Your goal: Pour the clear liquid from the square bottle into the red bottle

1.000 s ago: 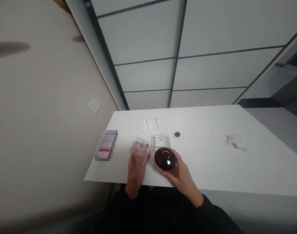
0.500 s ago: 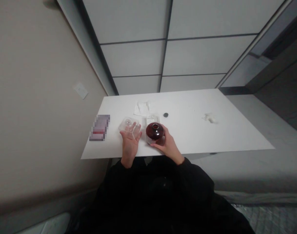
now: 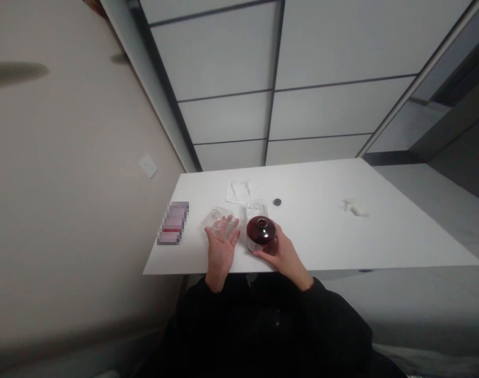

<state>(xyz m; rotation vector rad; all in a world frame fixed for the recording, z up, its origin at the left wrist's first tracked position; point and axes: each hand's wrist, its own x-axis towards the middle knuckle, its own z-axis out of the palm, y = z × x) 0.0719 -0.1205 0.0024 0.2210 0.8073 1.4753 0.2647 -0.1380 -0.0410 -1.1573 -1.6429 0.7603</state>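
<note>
A round, dark reddish-brown glossy bottle [image 3: 259, 231] with an uncapped round neck is in my right hand [image 3: 280, 252], whose fingers wrap its right side. The bottle is upright, close to the table's front edge. To its left, my left hand [image 3: 221, 252] is palm up with fingers spread, holding nothing I can see. A clear plastic tray [image 3: 213, 216] lies behind those fingers, which partly hide it; whether they touch it I cannot tell. Beyond the bottle sits another clear plastic piece [image 3: 255, 206], partly covered by it. A small dark round cap [image 3: 277, 202] lies further back.
On the white table [image 3: 310, 231], a white sheet [image 3: 239, 193] bears two small pale pieces. Crumpled white tissue [image 3: 355, 207] lies to the right. A blurred-out pinkish box [image 3: 173, 223] is near the left edge. A wall stands at left, with panelled doors behind.
The camera view has shifted, so everything appears lower and further right. My left fingers look more spread. My right hand still grips the bottle.
</note>
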